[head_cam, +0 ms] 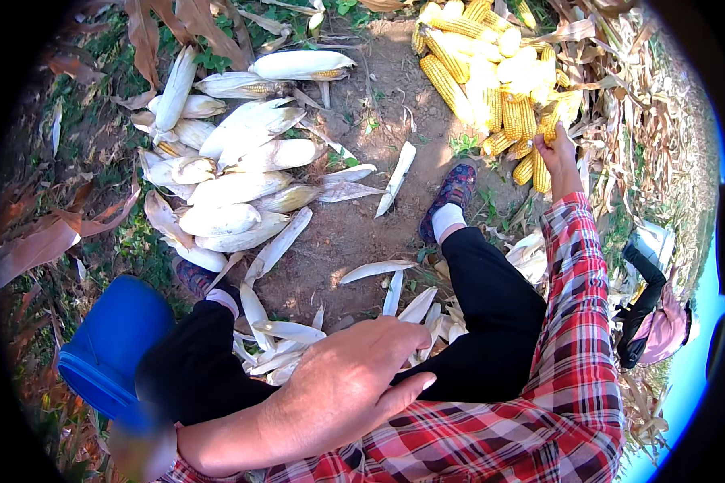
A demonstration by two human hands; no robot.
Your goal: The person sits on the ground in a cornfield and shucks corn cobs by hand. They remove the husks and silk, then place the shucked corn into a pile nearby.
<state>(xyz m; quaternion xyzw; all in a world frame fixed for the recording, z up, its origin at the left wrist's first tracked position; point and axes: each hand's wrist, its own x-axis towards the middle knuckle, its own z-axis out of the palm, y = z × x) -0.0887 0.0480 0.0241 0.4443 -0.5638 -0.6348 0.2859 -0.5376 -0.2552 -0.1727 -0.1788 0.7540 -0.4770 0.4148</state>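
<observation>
At the right edge of a pile of husked yellow corn ears (pixel 447 90), my right hand (pixel 559 154) has its fingers on a bare ear of corn (pixel 548 125). My left hand (pixel 362 362) hangs in front of my lap, thumb apart from the loosely bent fingers. Its palm faces away from view, and I see nothing held in it. A heap of corn ears still in pale husks (pixel 241 187) lies on the ground to the left. Loose stripped husks (pixel 290 332) are scattered between my legs, partly hidden by my left hand.
A blue plastic bucket (pixel 121 338) lies tipped beside my left leg. Dry corn stalks and leaves (pixel 628 108) border the right side. Farther right, another person (pixel 658 326) is bent near a white container (pixel 652 241). Single husk pieces (pixel 397 180) lie on the bare soil.
</observation>
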